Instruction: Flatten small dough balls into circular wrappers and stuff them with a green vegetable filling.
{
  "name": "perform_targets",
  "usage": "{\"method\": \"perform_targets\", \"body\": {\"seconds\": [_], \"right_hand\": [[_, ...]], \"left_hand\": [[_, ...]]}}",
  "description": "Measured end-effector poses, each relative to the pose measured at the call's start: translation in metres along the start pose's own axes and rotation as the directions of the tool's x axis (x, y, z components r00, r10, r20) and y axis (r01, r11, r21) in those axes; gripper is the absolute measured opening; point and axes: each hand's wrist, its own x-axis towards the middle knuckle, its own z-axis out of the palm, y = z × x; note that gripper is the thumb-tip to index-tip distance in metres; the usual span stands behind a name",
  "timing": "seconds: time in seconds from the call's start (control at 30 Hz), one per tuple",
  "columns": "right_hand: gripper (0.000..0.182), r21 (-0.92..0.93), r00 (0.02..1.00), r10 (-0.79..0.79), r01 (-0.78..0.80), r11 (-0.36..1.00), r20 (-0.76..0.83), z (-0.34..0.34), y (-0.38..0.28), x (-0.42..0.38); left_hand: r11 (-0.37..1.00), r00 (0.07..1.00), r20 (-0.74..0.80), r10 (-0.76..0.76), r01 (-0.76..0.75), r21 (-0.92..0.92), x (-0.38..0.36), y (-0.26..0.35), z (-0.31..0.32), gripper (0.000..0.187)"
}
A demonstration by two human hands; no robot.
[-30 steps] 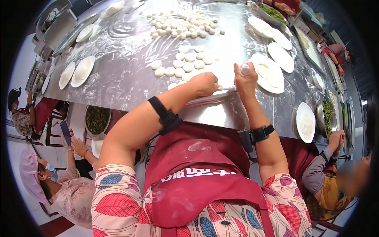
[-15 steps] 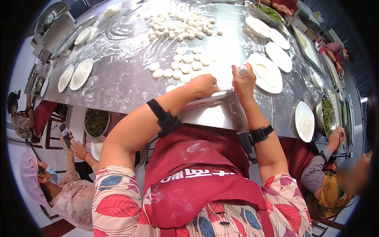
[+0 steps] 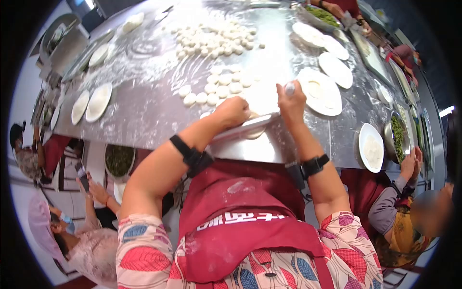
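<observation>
Peeking out beside the curled left hand (image 3: pixel 233 112), pale dough (image 3: pixel 254 115) is lying at the near edge of the metal table (image 3: pixel 139 108); whether those fingers are pinching it, I can't tell. The right hand (image 3: pixel 292 105) is gripping a whitish handle (image 3: pixel 289 88). Beyond, round dough pieces (image 3: pixel 223 91) are sitting clustered, a white plate (image 3: pixel 331 84) resting rightward.
</observation>
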Motion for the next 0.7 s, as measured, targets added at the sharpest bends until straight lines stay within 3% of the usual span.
{"method": "perform_targets", "body": {"seconds": [0.03,0.1,0.17,0.2,0.3,0.37,0.47,0.5,0.57,0.6,0.63,0.7], "right_hand": [[0.023,-0.043,0.998,-0.048,0.047,0.998,-0.026,-0.009,0.002,-0.008],[0.022,0.037,1.0,0.017,-0.018,0.999,0.003,-0.036,-0.004,-0.035],[0.02,0.125,0.985,0.169,-0.171,0.977,0.028,-0.061,-0.023,-0.066],[0.021,0.139,0.987,0.159,-0.162,0.977,0.028,-0.07,-0.029,-0.078],[0.021,0.17,0.989,0.139,-0.147,0.974,0.059,-0.082,-0.032,-0.1],[0.022,0.2,0.99,0.125,-0.137,0.97,0.068,-0.083,-0.032,-0.1],[0.021,0.226,0.991,0.105,-0.121,0.967,0.083,-0.081,-0.031,-0.095],[0.021,0.223,0.99,0.104,-0.123,0.967,0.094,-0.082,-0.031,-0.094],[0.021,0.217,0.987,0.11,-0.134,0.967,0.118,-0.083,-0.033,-0.093],[0.021,0.215,0.993,0.074,-0.093,0.972,0.097,-0.082,-0.034,-0.093],[0.02,0.215,0.991,0.067,-0.091,0.972,0.117,-0.084,-0.033,-0.093],[0.017,0.214,0.986,0.055,-0.088,0.973,0.154,-0.087,-0.036,-0.093]], "left_hand": [[1.0,1.0,0.011,-0.005,0.006,-0.014,0.0,-0.002,0.0,0.017],[0.995,0.996,0.013,0.092,-0.091,-0.042,0.001,-0.012,0.007,0.018],[0.979,0.998,0.061,0.031,-0.018,-0.201,-0.006,0.004,0.005,0.02],[0.905,0.977,0.198,-0.079,0.153,-0.397,-0.008,0.015,0.001,0.021],[0.871,0.957,0.287,0.035,0.112,-0.479,0.007,0.034,-0.002,0.021],[0.909,0.958,0.278,0.068,0.056,-0.413,0.034,0.057,0.002,0.021],[0.799,0.934,0.291,0.206,0.012,-0.601,0.078,0.099,0.004,0.022],[0.674,0.936,0.284,0.209,0.073,-0.736,0.09,0.113,0.006,0.025],[0.799,0.968,0.232,0.097,0.063,-0.598,0.11,0.124,-0.003,0.029],[0.974,0.995,0.066,0.074,-0.057,-0.219,0.131,0.109,-0.005,0.029],[0.972,0.988,-0.096,0.117,-0.094,0.216,0.147,0.085,-0.005,0.03],[0.864,0.961,-0.229,0.156,-0.02,0.503,0.142,0.058,-0.009,0.029]]}}
